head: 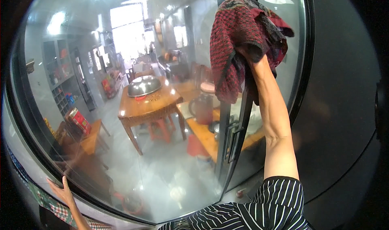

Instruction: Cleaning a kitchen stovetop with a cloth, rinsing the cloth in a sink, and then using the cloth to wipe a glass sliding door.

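A large glass sliding door panel (142,175) with a dark metal frame stands before me. My right arm reaches up, and my right hand (253,52) is mostly hidden in a red and black patterned cloth (228,44), which it holds bunched against the upper door frame and glass. Below the cloth, a dark door handle (235,138) sits on the frame. Low at the left, my left hand (62,190) has its fingers apart near the bottom edge of the glass, above a checked cloth (60,210), and holds nothing.
Through the glass I see a wooden table (149,113) bearing a metal dome cover (145,85), a red plastic stool (159,131), a wooden chair (94,135) with a red box (79,120), and a second table (200,138) with a pitcher (203,108). A dark panel (337,108) stands at right.
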Demonstrator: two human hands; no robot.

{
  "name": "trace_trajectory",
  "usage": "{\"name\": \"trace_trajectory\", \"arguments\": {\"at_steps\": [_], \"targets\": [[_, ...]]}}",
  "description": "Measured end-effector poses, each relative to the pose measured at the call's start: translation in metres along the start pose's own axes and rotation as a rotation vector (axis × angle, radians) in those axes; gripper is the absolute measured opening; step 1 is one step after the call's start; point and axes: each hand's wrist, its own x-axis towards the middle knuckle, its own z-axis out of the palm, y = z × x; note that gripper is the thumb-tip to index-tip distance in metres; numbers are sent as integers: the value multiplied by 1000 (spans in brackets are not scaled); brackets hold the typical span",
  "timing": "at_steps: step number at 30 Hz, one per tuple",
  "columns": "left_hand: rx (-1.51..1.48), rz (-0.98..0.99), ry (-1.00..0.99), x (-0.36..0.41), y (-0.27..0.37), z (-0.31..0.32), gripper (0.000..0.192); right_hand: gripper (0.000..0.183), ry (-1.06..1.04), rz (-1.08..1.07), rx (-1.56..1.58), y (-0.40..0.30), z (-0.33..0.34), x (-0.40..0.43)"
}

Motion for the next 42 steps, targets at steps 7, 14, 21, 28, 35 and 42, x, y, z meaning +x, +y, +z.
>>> {"name": "trace_trajectory", "arguments": {"at_steps": [7, 14, 21, 28, 35, 42], "targets": [[-35, -1, -9, -1, 3, -6, 75, 42, 57, -84, 14, 4, 15, -32], [-7, 25, 6, -2, 9, -7, 73, 53, 57, -19, -147, 15, 10, -16], [-27, 24, 26, -2, -4, 2, 75, 46, 70, 145, 367, -11, 8, -28], [11, 16, 12, -3, 0, -2, 72, 38, 91, 236, 508, 14, 13, -11], [51, -5, 14, -3, 3, -1, 72, 35, 24, 344, 257, -9, 23, -43], [-19, 31, 39, -3, 1, -2, 71, 32, 113, 248, 201, -6, 21, -12]]}}
